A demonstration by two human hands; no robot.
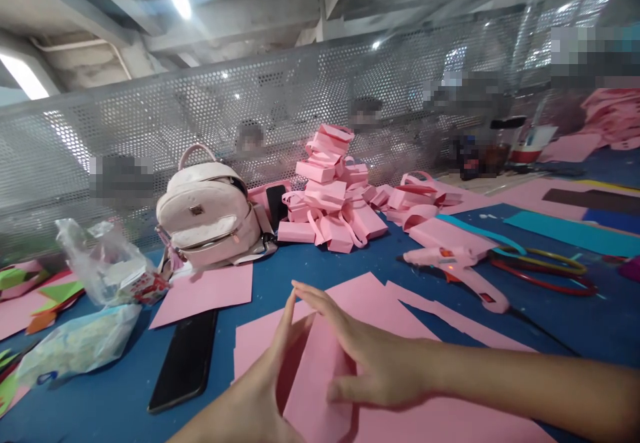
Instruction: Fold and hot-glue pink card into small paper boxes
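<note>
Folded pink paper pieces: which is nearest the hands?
The folded pink paper piece between the left hand and right hand; the pink paper heap stands farther back, beside the pale backpack.

The folded paper (317, 383) is pink, matt and smooth, card-like in body, as are the loose sheets (367, 299) and the paper boxes (325, 196). The table (227, 343) has a smooth, dull-sheened top. The phone (185, 359) shows glossy dark glass. The backpack (195, 229) looks like smooth leather, faintly shiny. The glue gun (460, 266) is smooth plastic; the carrier bag (93, 256), thin, crinkled, see-through plastic. The screen (290, 89) is perforated metal, shiny in places.
</note>
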